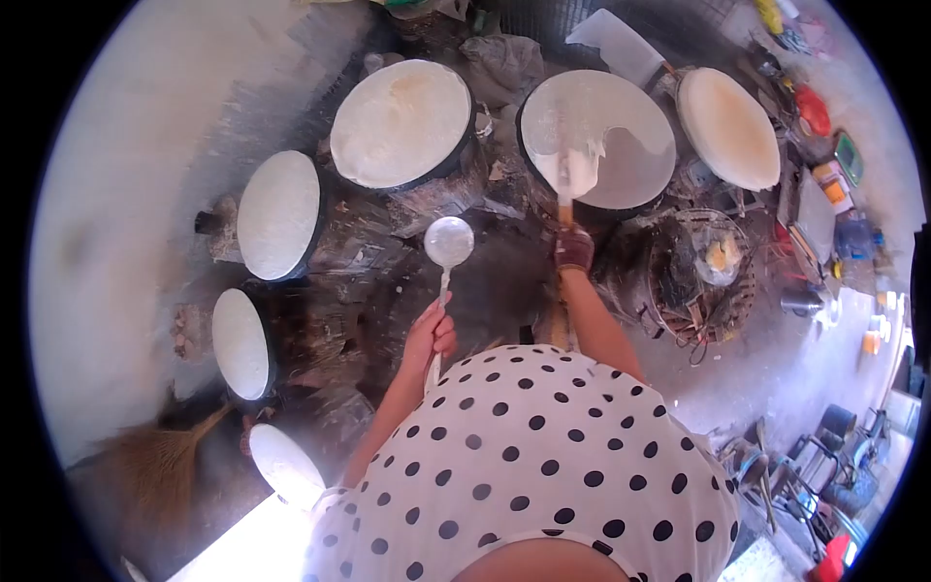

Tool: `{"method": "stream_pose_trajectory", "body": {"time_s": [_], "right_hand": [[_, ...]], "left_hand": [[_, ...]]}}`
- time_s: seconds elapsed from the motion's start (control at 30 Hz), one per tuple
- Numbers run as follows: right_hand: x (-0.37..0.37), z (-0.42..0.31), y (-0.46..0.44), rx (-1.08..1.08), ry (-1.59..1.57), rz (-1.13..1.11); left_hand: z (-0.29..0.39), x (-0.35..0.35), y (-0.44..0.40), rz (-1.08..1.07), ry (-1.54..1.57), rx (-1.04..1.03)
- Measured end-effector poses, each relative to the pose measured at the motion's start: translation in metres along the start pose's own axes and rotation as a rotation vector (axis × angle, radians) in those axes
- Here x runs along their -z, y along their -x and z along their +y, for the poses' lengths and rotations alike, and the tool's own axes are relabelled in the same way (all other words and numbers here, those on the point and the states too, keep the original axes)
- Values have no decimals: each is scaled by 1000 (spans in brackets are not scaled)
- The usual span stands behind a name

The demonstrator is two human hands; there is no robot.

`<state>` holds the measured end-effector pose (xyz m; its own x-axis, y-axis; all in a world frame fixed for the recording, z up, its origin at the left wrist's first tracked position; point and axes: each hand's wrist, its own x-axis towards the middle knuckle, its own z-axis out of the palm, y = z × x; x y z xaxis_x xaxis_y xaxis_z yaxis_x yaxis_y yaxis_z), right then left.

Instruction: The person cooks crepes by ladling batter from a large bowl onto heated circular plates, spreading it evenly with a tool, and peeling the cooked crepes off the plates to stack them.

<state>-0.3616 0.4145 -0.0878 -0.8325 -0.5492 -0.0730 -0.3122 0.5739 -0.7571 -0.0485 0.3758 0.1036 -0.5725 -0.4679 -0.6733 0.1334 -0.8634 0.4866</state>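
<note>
My left hand [427, 339] is closed around the handle of a metal ladle [449, 242], its round bowl raised over the dark area between the stoves. My right hand [574, 250], in a dark red glove, grips the wooden handle of a long spreader [565, 208]. Motion blurs the far end of the spreader, which lies over a large round griddle [640, 170]. Pale batter [548, 107] coats the left and upper part of that griddle; grey surface shows on the right.
More round pans with pale tops curve leftward: one large [401, 124], others smaller [278, 215], [240, 344]. A stack of pale round flatbreads [727, 126] stands at right, beside a white cleaver-shaped blade [618, 47]. A wire basket [747, 291] and a straw broom [160, 475] are nearby.
</note>
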Motion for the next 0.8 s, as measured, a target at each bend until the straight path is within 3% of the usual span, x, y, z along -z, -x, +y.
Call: {"method": "stream_pose_trajectory", "body": {"time_s": [0.13,0.23,0.3,0.43,0.5,0.6,0.73,0.8], "right_hand": [[-11,38,-13,-154,-611,134],[-32,-32,-2,-89,-281,126],[-47,-54,-3,-253,-258,-36],[-28,12,9,-178,-73,23],[-7,64,12,-454,-397,15],[48,79,12,-527,-404,62],[54,96,-17,-399,-274,90],[33,72,-14,-59,-115,26]], "left_hand": [[11,31,25,25,-28,-46],[18,44,39,76,-57,-54],[22,55,43,59,-72,-50],[31,64,44,54,-89,-24],[30,73,37,19,-28,-35],[35,63,31,-9,-17,-29],[33,49,22,-53,14,-35],[30,40,14,-68,-11,-31]]}}
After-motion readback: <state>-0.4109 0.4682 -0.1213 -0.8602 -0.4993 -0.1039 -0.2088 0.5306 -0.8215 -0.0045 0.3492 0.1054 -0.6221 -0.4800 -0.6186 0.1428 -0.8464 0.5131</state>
